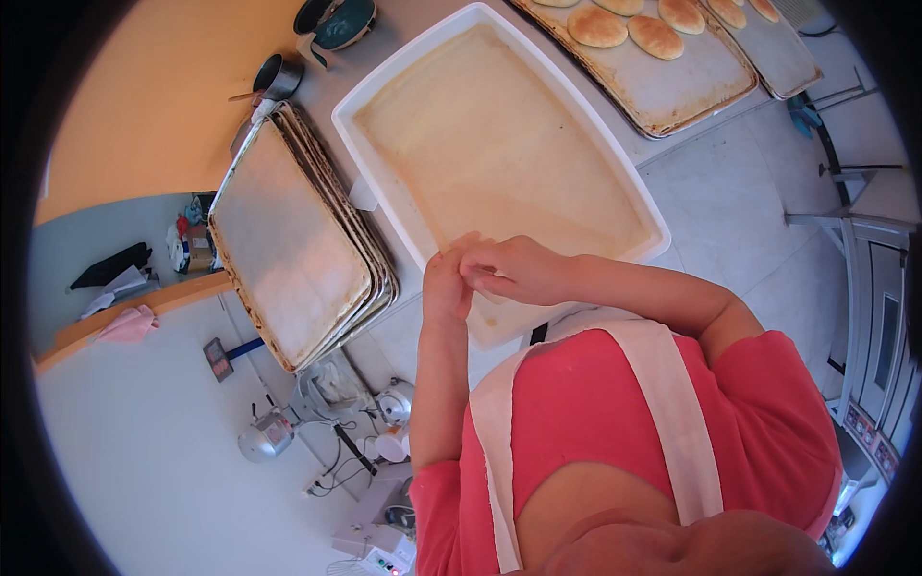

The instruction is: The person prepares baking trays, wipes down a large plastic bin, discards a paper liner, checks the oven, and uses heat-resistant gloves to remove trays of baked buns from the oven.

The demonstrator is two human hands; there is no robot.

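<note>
Two hands, fingers partly indistinct

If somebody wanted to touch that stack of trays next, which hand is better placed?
Left, probably. The left hand is nearer the stack of trays. The right hand is farther away, with the left one in between. They seem to touch each other, so they may need to part first.

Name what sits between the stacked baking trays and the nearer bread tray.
In the head view, a large white tub lies between the stacked baking trays and the nearer bread tray.
</note>
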